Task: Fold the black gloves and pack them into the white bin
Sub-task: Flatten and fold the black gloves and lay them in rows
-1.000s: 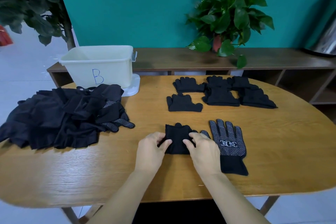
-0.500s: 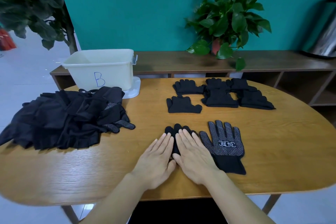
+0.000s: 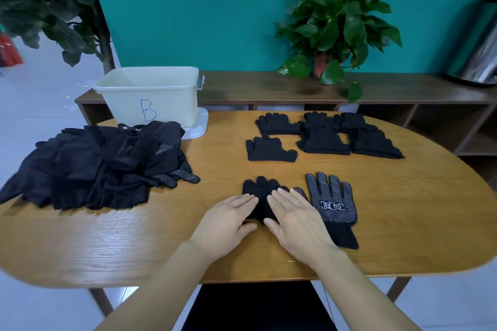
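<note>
Folded glove [image 3: 260,191] near the front middle of the worktop [image 3: 403,223], fingertips pointing away toward the wall, long axis running front to back; pressed flat under both hands; left hand [image 3: 228,220] palm down on its left part, fingers [image 3: 243,200] straight and together, gripping nothing; right hand [image 3: 293,219] palm down on its right part, fingers [image 3: 281,196] likewise straight, thumb tips nearly meeting at the near edge of the fabric. Just right of it, touching the right hand's edge, a dotted glove [image 3: 332,205] lying flat and unfolded, palm side up with a white label, fingers pointing away, cuff toward the front edge, long axis also front to back. Farther back on the right, six folded gloves [image 3: 322,137] in two rows, fingertips pointing away, some touching or overlapping. On the left, a loose pile [image 3: 94,164] of black gloves in a heap, a few dotted fingers sticking out to the right. Behind the pile, at the back left of the worktop, the bin [image 3: 150,94], upright, marked with a blue B, standing on a white lid [image 3: 197,126]; contents not visible from here. Behind the worktop, a low wooden shelf [image 3: 269,86] with a potted plant [image 3: 336,27].
</note>
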### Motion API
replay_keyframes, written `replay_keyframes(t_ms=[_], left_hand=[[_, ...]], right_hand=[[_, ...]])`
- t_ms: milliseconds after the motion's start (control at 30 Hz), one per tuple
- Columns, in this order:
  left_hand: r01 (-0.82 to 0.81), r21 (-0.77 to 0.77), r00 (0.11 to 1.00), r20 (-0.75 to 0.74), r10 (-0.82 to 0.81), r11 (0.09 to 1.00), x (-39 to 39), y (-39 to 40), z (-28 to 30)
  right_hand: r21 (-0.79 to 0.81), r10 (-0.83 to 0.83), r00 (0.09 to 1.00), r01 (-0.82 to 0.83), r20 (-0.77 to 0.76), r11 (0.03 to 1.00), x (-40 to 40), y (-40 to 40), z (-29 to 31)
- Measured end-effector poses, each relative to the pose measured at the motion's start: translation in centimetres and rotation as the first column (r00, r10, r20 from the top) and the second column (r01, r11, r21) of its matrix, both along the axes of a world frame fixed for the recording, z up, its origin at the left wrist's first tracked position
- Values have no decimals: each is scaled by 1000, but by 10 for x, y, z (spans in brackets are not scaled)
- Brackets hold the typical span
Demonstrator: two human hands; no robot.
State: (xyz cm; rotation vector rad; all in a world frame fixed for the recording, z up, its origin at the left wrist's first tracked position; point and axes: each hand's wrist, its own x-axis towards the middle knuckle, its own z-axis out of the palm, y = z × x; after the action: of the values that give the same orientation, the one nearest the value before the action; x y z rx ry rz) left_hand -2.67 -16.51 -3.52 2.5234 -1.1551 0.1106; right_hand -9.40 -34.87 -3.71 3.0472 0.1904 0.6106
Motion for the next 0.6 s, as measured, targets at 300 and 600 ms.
replay_keyframes(t_ms=[300, 600], left_hand=[[9, -125, 999, 49, -3, 992, 19, -8, 0], [-11, -166, 998, 64, 22, 986, 20, -5, -10]], right_hand=[[-19, 23, 989, -20, 143, 1000, 16, -3, -13], [43, 42, 974, -53, 224, 998, 34, -4, -16]])
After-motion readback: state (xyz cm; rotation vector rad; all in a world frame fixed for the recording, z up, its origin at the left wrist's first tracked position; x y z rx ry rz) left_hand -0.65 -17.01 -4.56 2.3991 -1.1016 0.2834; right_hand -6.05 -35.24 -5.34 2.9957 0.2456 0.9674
